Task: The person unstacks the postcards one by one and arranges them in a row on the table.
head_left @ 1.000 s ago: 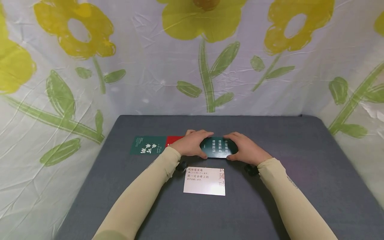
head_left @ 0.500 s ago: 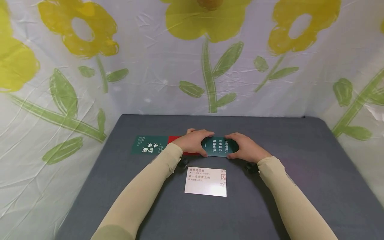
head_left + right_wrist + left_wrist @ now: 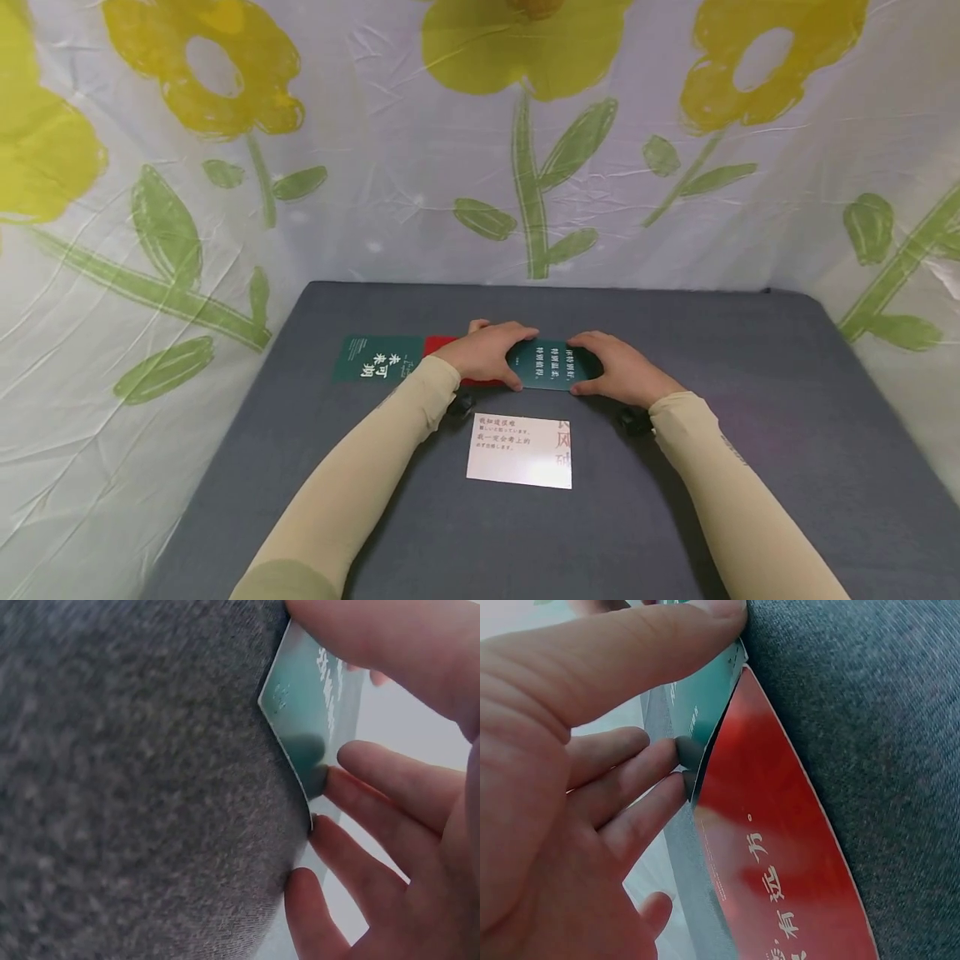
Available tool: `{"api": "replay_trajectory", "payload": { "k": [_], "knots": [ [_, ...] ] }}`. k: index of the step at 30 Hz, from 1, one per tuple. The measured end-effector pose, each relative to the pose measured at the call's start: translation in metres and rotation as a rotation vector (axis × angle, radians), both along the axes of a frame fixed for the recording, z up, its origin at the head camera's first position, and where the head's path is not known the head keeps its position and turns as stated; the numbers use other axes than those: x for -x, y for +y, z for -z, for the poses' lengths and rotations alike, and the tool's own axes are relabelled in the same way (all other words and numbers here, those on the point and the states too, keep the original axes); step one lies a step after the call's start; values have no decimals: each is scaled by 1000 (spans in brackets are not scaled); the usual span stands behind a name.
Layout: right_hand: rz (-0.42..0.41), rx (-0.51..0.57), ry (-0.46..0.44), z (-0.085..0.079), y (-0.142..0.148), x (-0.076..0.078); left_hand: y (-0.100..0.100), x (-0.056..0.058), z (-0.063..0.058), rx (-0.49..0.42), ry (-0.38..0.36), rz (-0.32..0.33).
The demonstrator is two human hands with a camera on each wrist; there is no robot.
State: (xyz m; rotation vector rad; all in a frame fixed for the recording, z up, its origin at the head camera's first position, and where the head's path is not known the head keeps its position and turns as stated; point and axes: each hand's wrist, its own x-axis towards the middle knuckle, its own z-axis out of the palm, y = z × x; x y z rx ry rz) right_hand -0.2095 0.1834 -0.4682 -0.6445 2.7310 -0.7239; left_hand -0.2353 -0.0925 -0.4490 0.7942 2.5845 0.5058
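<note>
A dark green card with white Chinese writing (image 3: 551, 367) lies between both hands at the right end of a row of cards. My left hand (image 3: 486, 354) spans its left end, thumb on the near edge and fingertips on the far edge. My right hand (image 3: 622, 371) grips the right end the same way, its fingertips right at the card's edge in the right wrist view. A red card (image 3: 772, 847) meets the green card's left edge; in the head view the left hand covers much of it. Left of that lies another green card (image 3: 382, 358).
A pale pinkish card with printed writing (image 3: 519, 454) lies on the dark grey tabletop (image 3: 675, 517), nearer to me than the row. Behind the table hangs a white curtain with yellow flowers (image 3: 360, 150). Dark wrist cameras (image 3: 634, 421) sit under the wrists.
The green card has settled lower beside the red card, whose near edge now shows under my left hand. Both hands keep their hold. The whole view has shifted slightly.
</note>
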Motion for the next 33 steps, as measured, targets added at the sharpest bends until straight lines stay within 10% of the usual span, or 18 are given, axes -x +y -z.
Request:
{"api": "replay_trajectory", "payload": {
  "k": [10,15,24,33],
  "knots": [
    [16,39,14,-8,0,-12,-2,-5,-5,-67,59,7],
    [1,36,70,-14,-10,-49,-14,-44,-14,-166,88,-5],
    [-103,-19,104,-13,-35,-111,-42,-116,-10,-48,50,12],
    [-89,-73,122,-11,-49,-125,-52,-133,-5,25,46,0]
  ]
}}
